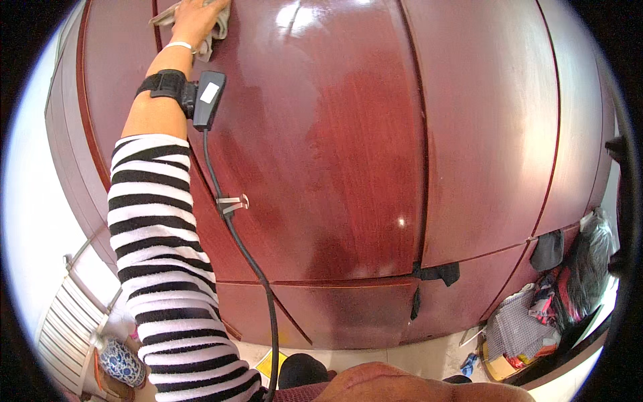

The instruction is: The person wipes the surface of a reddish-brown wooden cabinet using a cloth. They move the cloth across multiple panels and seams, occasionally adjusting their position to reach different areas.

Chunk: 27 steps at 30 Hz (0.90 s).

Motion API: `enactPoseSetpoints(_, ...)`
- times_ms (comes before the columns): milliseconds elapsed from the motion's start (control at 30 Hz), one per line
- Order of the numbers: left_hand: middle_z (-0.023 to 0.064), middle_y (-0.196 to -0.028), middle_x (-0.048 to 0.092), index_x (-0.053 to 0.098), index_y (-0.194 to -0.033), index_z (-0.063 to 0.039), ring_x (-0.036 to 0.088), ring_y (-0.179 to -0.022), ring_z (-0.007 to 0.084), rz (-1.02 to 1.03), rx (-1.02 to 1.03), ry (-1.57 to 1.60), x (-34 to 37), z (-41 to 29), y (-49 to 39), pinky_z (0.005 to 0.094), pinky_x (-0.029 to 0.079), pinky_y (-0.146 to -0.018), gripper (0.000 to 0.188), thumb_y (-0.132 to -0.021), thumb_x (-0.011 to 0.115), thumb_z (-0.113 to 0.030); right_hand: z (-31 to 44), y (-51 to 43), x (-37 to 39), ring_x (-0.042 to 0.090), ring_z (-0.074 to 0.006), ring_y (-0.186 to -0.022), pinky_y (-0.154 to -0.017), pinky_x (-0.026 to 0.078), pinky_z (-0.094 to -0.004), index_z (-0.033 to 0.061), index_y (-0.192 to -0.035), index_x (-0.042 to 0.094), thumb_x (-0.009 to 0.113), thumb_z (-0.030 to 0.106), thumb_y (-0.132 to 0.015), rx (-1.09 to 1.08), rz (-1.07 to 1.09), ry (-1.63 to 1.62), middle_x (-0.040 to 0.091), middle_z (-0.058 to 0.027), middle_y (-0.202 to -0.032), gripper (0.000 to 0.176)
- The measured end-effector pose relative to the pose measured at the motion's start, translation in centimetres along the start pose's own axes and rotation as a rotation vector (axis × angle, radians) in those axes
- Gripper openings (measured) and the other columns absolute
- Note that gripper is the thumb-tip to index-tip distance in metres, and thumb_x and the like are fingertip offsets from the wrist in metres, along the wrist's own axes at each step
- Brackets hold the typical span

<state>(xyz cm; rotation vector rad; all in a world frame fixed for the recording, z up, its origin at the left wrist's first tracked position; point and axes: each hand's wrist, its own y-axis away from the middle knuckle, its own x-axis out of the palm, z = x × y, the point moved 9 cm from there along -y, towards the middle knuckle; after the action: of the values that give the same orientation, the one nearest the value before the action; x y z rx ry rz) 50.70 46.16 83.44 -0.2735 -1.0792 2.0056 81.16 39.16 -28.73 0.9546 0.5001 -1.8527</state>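
Note:
At the top left, my left hand (197, 21) presses a crumpled greyish-beige cloth (219, 30) against a glossy red-brown wooden cabinet front (321, 151). The fingertips run out of the picture at the upper edge. A pale bracelet and a black strap with a small dark device (209, 100) circle the wrist and forearm. From the device a black cable (251, 256) hangs down across the panel, with a small metal clip (234, 203) beside it. A black-and-white striped sleeve (166, 241) covers the rest of the arm. My right hand is out of view.
Black fabric (442, 274) pokes from a door gap. At lower right lie a checked cloth (520, 321) in a box, a dark plastic bag (587, 266) and a blue scrap (468, 365). A slatted rack (70, 321) and a blue-and-white patterned vessel (120, 362) stand lower left.

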Motion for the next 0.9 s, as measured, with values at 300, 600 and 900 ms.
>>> enactPoseSetpoints(300,0.0111,-0.148,0.051,0.060,-0.135,-0.013,0.042,-0.138,0.0377,-0.358,-0.136,0.653,-13.2,-16.2,-4.4,0.0508,0.033,-0.114,0.054,-0.087,0.064,-0.038,1.3,0.9,-1.0,0.065,-0.0395,-0.103,-0.088,0.052,-0.0483,0.0063,-0.112,0.066,0.061,0.042,-0.092,0.007,0.187,-0.043,0.069,-0.0204,-0.107,0.042)
enactPoseSetpoints(600,0.0123,-0.160,0.034,0.054,-0.142,-0.027,0.034,-0.142,0.0411,-0.051,0.071,0.838,-15.7,-26.4,14.7,0.0586,0.031,-0.111,0.065,-0.082,0.073,-0.041,3.2,4.0,-4.7,0.061,-0.0383,-0.116,-0.099,0.048,-0.0474,0.0084,-0.122,0.065,0.060,0.043,-0.094,0.005,0.145,-0.123,0.068,-0.0186,-0.118,0.045)
enactPoseSetpoints(900,0.0088,-0.156,0.036,0.055,-0.137,-0.036,0.036,-0.141,0.0371,0.293,0.220,0.794,-15.2,-28.9,34.5,0.0662,0.027,-0.107,0.066,-0.075,0.074,-0.049,7.8,5.4,-10.0,0.060,-0.0375,-0.119,-0.101,0.047,-0.0477,0.0086,-0.123,0.066,0.060,0.045,-0.092,0.326,0.307,0.053,0.066,-0.0192,-0.125,0.048)
